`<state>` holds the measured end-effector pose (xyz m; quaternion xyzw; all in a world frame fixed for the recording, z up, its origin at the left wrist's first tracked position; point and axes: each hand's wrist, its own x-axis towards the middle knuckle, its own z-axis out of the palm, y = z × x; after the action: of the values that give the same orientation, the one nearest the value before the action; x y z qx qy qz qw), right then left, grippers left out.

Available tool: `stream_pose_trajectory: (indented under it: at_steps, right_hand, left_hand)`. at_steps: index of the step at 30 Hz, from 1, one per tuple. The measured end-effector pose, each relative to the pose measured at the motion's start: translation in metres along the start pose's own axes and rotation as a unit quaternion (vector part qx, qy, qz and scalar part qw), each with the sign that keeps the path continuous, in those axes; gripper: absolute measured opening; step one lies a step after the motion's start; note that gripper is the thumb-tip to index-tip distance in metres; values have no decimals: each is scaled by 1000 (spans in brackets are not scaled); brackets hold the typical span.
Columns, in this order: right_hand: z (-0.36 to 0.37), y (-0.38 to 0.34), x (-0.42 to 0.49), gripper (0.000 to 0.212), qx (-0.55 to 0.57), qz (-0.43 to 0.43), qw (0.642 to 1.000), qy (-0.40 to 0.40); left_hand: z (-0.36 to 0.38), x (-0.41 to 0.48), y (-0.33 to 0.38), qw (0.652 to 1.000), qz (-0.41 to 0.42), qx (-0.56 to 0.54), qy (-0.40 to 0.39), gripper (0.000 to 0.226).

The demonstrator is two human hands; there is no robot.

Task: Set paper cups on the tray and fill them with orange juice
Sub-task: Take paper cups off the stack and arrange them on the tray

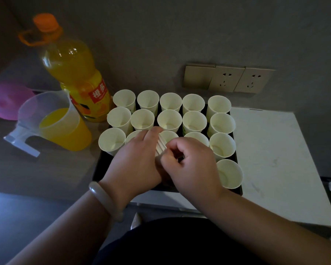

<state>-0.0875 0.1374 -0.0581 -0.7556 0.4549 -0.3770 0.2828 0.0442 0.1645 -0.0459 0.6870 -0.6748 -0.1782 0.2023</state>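
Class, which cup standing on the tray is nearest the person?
The cup at the near right corner of the tray, beside the right hand: the only one visible in the front row; the rest stand farther back.

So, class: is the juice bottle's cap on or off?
On: the orange cap sits atop the bottle.

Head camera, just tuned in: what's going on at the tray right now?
A person is setting out cups. The left hand grips a nested stack of cups over the near side of the black tray, while the right hand pinches at its rims, apparently to peel one off. About sixteen paper cups stand on the tray, all empty. The part-full measuring jug and capped juice bottle stand to the left.
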Motion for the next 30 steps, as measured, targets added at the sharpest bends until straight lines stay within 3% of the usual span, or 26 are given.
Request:
stream_pose_trajectory:
  at_steps: [5, 7, 13, 22, 25, 30]
  right_hand:
    - [-5, -3, 6, 16, 77, 56, 989, -109]
    - [-5, -3, 6, 15, 58, 38, 990, -126]
    - [-1, -7, 5, 16, 7, 13, 997, -71]
    - [6, -2, 9, 19, -22, -1, 1000, -17]
    - [6, -3, 12, 17, -6, 14, 1000, -22]
    - [6, -11, 15, 15, 110, 70, 988, -78]
  left_hand:
    - [-2, 0, -4, 1000, -18, -4, -10, 83]
    - [-2, -2, -6, 1000, -15, 2, -17, 85]
    - [-4, -4, -6, 999, 16, 29, 0, 79]
    - [-4, 0, -10, 999, -26, 43, 5, 63]
    - [-8, 0, -13, 999, -29, 35, -5, 64]
    - [-17, 2, -19, 999, -28, 40, -13, 76]
